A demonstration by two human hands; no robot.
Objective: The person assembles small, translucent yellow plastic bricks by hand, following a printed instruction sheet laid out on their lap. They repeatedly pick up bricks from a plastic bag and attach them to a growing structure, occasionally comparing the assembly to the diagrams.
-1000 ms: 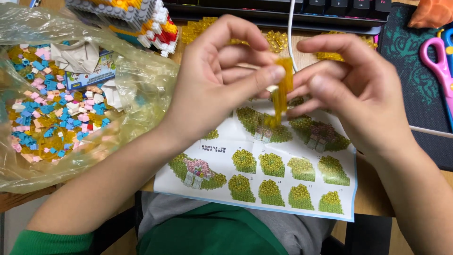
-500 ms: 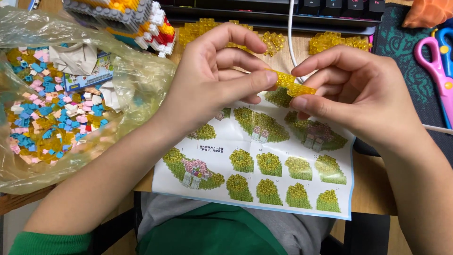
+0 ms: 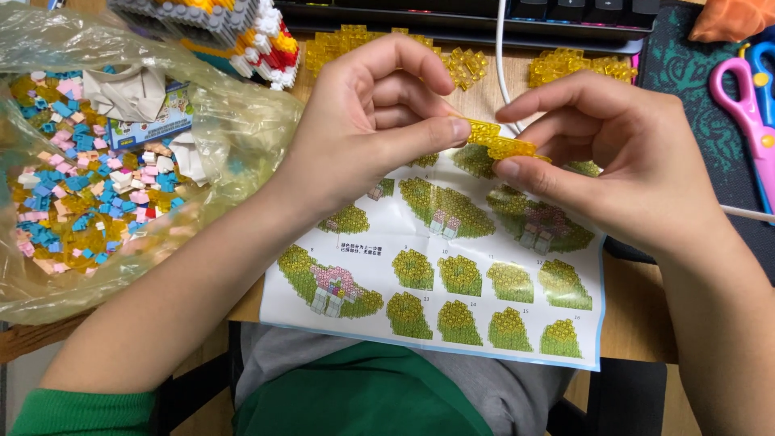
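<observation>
My left hand (image 3: 371, 113) and my right hand (image 3: 622, 161) meet above the desk, both pinching a small strip of clear yellow bricks (image 3: 496, 141) between thumb and fingers. The strip lies roughly level, its left end under my left thumb, its right end in my right fingertips. Below the hands lies a printed instruction sheet (image 3: 452, 266) with pictures of green and yellow brick mounds.
A clear plastic bag (image 3: 105, 169) of several blue, pink, yellow and white bricks sits at the left. A built brick model (image 3: 242, 36) stands at the back. Loose yellow bricks (image 3: 573, 64) lie by a keyboard (image 3: 484, 12). Pink scissors (image 3: 747, 97) rest at the right.
The yellow strip hung upright a second ago; it has been turned to lie level and lifted slightly, with both hands still holding it.
</observation>
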